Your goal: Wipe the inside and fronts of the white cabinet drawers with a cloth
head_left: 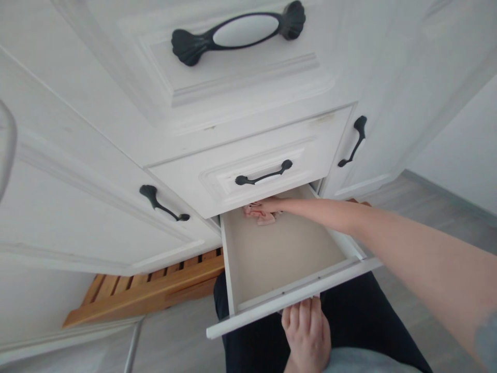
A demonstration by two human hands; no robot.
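Note:
A white drawer (287, 248) low in the cabinet is pulled out over my lap. My left hand (307, 329) is closed at the middle of its front panel, fingers curled against the outer side; any handle there is hidden by the hand. My right hand (267, 205) reaches deep into the drawer from the right, its fingers closed around a crumpled pink cloth (265, 217). That cloth rests on the beige drawer bottom near the back left, and the hand covers part of it. The drawer above partly hides my right fingers.
Above is a shut drawer with a dark handle (264, 173), and higher still a larger handle (244, 32). Cabinet doors with dark handles (163, 203) flank the drawers. A slatted wooden rack (155, 290) lies at lower left; grey floor (435, 202) shows at right.

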